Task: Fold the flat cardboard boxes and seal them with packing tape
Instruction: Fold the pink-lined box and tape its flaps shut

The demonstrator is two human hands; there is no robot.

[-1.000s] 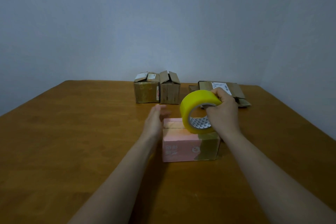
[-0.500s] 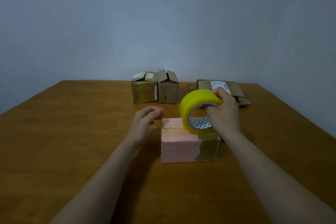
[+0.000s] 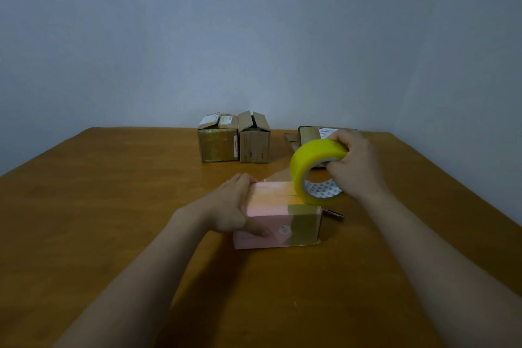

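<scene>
Wooden desk [image 3: 113, 206] against a grey wall: left hand [image 3: 228, 206] grips a pink box [image 3: 278, 223]; right hand [image 3: 356, 167] grips a yellow tape roll [image 3: 313, 161] above it.

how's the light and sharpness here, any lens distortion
Head view: dim, bluish light, no glare; soft shadow on the table beneath the left forearm; left hand on the pink box looks soft, yellow tape roll in the right hand crisper; forearms stretch toward the bottom corners, wide-lens distortion.
</scene>
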